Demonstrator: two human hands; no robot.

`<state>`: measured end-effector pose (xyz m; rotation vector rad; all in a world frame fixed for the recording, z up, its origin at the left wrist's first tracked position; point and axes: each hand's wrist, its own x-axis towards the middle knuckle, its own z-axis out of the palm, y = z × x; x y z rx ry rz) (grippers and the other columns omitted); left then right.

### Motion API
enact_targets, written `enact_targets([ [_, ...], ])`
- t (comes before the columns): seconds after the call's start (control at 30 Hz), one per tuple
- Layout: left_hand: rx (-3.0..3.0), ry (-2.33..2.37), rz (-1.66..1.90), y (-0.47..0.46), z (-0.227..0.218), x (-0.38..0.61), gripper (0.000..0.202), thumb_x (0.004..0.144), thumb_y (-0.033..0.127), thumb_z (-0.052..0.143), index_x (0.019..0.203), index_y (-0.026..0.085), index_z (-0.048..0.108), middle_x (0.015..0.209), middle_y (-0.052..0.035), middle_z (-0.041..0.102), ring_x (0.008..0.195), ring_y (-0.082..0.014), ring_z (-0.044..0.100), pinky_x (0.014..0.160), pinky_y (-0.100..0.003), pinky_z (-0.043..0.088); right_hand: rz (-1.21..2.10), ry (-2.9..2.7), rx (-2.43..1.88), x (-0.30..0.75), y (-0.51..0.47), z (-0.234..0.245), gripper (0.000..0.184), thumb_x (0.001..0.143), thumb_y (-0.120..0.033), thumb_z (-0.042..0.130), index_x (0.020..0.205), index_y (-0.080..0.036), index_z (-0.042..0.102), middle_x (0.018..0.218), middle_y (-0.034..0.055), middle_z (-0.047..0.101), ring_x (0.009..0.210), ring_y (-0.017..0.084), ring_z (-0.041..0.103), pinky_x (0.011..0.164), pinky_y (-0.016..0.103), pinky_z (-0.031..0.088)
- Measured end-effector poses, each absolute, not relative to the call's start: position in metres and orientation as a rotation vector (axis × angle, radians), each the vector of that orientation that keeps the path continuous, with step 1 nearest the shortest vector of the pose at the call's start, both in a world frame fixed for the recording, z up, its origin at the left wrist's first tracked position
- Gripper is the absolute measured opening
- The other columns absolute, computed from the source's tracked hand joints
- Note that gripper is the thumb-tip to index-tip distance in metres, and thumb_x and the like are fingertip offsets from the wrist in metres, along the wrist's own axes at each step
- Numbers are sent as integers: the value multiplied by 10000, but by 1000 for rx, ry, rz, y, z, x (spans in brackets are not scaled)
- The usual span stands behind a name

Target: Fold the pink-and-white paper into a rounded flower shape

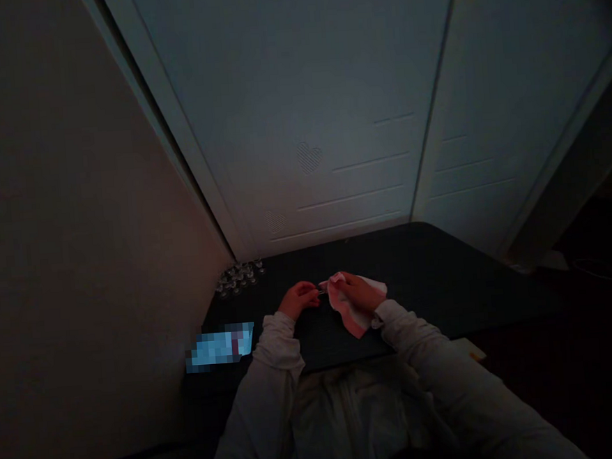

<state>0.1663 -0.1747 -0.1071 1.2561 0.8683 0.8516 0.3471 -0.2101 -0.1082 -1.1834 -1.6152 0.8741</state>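
Over the dark table, my left hand is closed, its fingertips pinching a small shiny object too small and dim to name. My right hand grips a pink and white cloth, which hangs down below the fingers. An edge of the cloth touches or nearly touches the small object between the two hands. Toward the table's back left corner stand several small clear, shiny pieces; their kind is hard to make out in the low light.
A bright, pixelated bluish rectangle lies at the left edge of the dark table. White panels with heart patterns rise behind the table, and a wall borders it on the left. A pale item pokes out near the front right edge.
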Motion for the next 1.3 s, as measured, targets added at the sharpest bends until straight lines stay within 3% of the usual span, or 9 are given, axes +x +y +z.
enact_targets([
  [0.6,1214,865,898,-168,-114,164,272,595,225,650,790,127,487,706,-19,561,572,-105,568,586,-271,470,1108,-1370,-1001,342,-213,-103,270,691,-406,503,756,-146,537,654,-20,492,574,78,399,557,209,328],
  [1.03,1276,892,899,-168,-115,165,290,562,208,671,772,121,491,682,-14,572,559,-98,560,562,-247,457,1191,-1430,-1026,347,-208,-109,224,642,-219,511,849,-139,547,705,1,546,590,87,450,547,211,347],
  [1.3,1345,871,890,-167,-117,164,319,537,237,683,770,117,503,713,-28,582,562,-89,546,555,-249,452,1039,-1575,-1158,348,-209,-107,108,606,-173,495,700,-142,538,615,-29,493,543,78,407,480,194,297],
])
